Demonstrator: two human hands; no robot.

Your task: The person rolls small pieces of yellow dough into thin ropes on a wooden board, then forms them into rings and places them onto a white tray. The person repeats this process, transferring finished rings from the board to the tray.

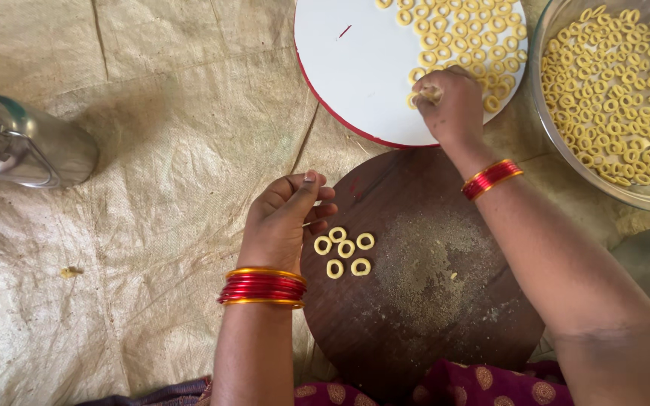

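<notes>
Dough rings lie on the wooden board beside the loosely curled, empty left hand. One ring is pinched over the white plate by the right hand.

No packages, labels, signs or screens show anywhere around either hand (only unmarked, unprinted surfaces lie within this view).

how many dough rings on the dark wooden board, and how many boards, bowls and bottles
dough rings on the wooden board: 6
round boards: 2, dark wooden board and white board
glass bowl: 1
steel bottle: 1
Total: 10
</notes>
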